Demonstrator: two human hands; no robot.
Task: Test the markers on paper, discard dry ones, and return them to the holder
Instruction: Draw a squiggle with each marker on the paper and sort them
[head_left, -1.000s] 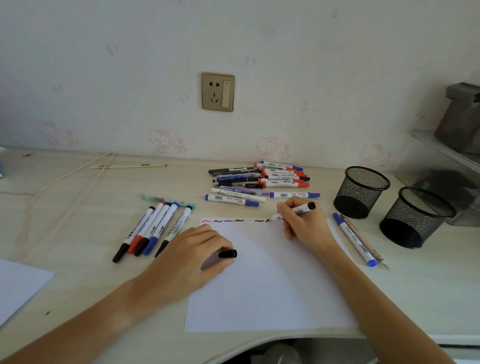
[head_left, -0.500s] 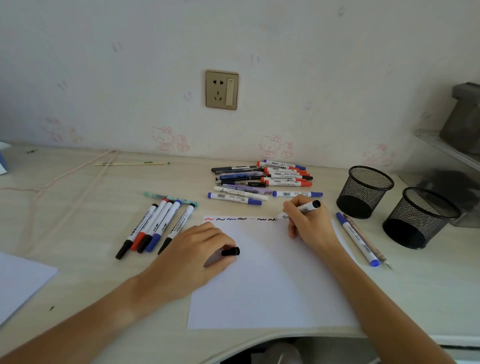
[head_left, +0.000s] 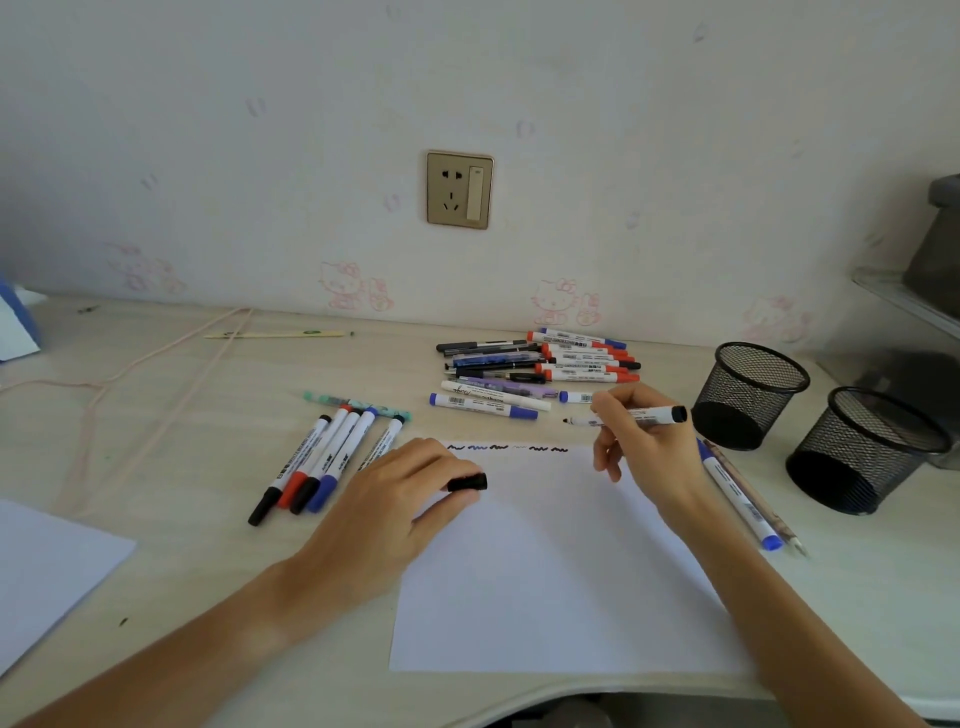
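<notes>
- The right hand (head_left: 641, 447) pinches an uncapped white-barrelled black marker (head_left: 626, 416) between thumb and fingertips, lifted just above the top edge of the white paper sheet (head_left: 561, 571).
- The marker's long axis runs nearly level, left to right, with the bare tip pointing left.
- The left hand (head_left: 395, 499), resting on the sheet's left edge, grips the small black cap (head_left: 467, 484), its free end facing right.
- My judgement: recapping means tip and cap closing across the gap between the hands.
- The two black mesh holders (head_left: 750, 395) stand beyond the right hand, nearer to it than to the left.
</notes>
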